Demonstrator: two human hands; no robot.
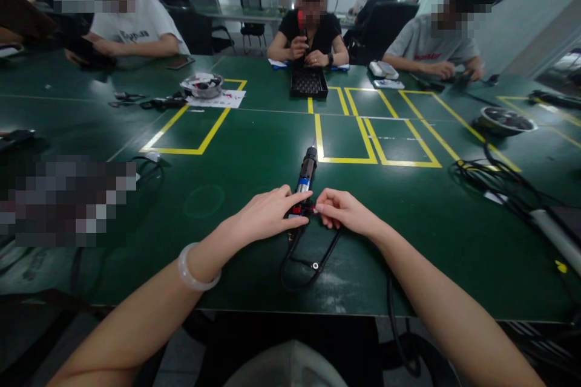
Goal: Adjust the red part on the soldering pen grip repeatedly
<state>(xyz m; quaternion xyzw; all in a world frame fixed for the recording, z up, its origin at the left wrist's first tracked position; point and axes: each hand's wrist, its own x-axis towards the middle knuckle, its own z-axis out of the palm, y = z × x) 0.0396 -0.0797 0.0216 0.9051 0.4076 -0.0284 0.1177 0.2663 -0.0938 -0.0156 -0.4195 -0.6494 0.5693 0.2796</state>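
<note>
An electric screwdriver with a black front end and blue and silver bands lies on the green table, its thin bit pointing away from me. My left hand rests across its rear part, fingers on both sides of the body. Close by on the right, my right hand is closed in a pinch at the tool's rear end. A small red and whitish bit shows at those fingertips, too small to name. From the rear, a black cable loops toward me, with a small ring-shaped piece beside it.
Yellow tape outlines mark the green table. A black tray stands at the far side before a seated person. A round metal bowl sits on paper at left. Another round dish and coiled black cables lie right.
</note>
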